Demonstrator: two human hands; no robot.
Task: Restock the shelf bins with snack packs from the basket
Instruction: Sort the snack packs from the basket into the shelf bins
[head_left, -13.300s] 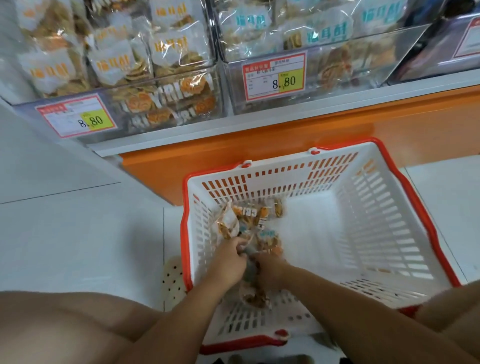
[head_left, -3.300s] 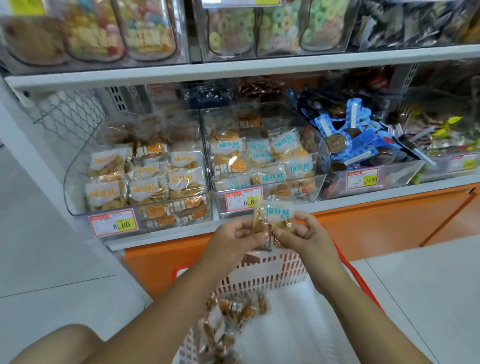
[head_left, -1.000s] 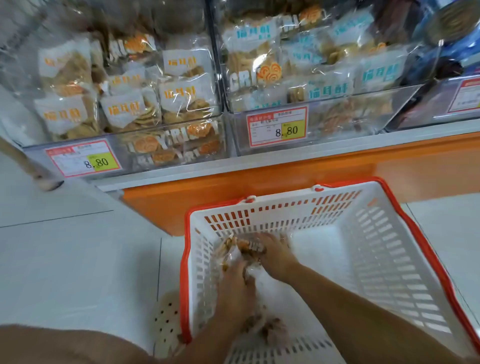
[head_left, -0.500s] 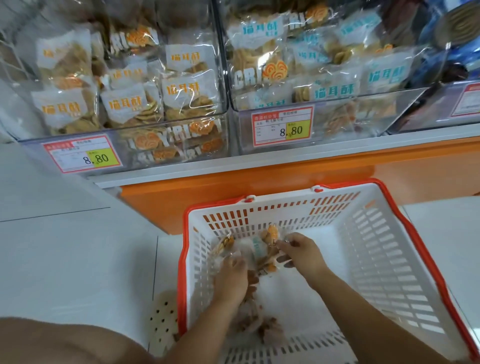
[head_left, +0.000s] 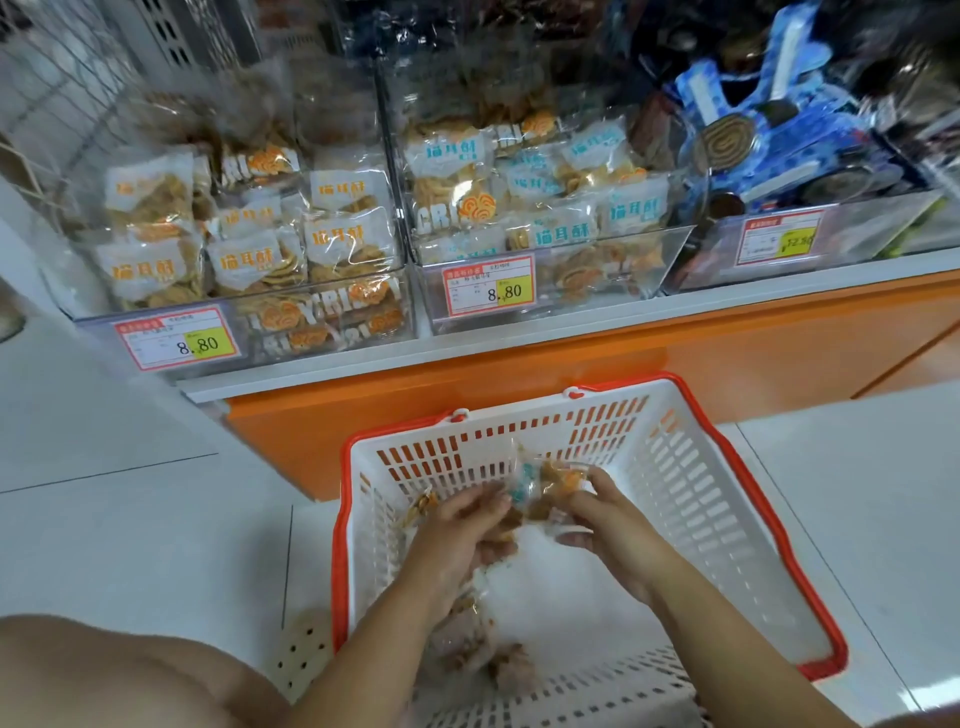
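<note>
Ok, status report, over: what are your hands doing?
Left hand and right hand grip snack packs inside the basket. Loose packs lie below. Way up to the shelf bins looks open.

Two forearms, the left forearm (head_left: 374, 639) and the right forearm (head_left: 727, 634), were bare from the near edge to the bare left hand (head_left: 460, 527) and right hand (head_left: 608, 525), and a rounded bare knee (head_left: 104, 675) filled the near left corner.
</note>
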